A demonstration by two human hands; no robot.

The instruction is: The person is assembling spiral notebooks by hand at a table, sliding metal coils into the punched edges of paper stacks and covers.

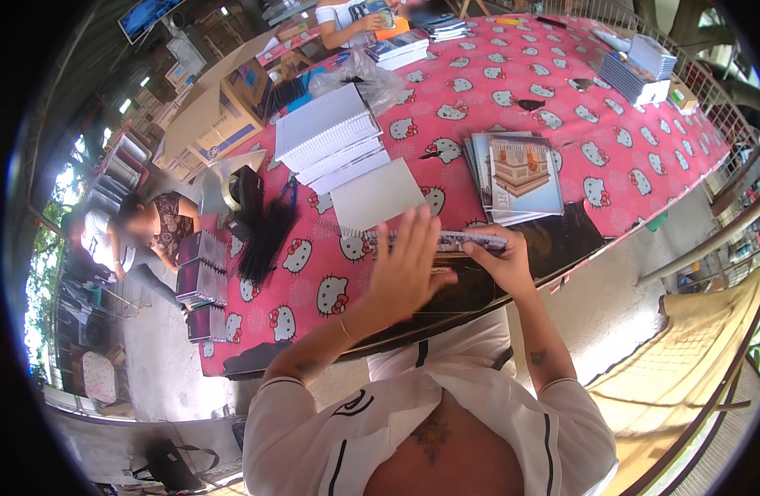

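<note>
The slim, dark-and-white patterned paper book [452,240], tilted nearly edge-on, could slip or skew its sheets if the right hand's [504,255] pinch loosened or the flat, open left hand [406,263] pushed unevenly; it lies between right thumb and fingers at its right end, left palm across its left part; beyond sits a pale, blank, rectangular paper pad [376,195]
</note>
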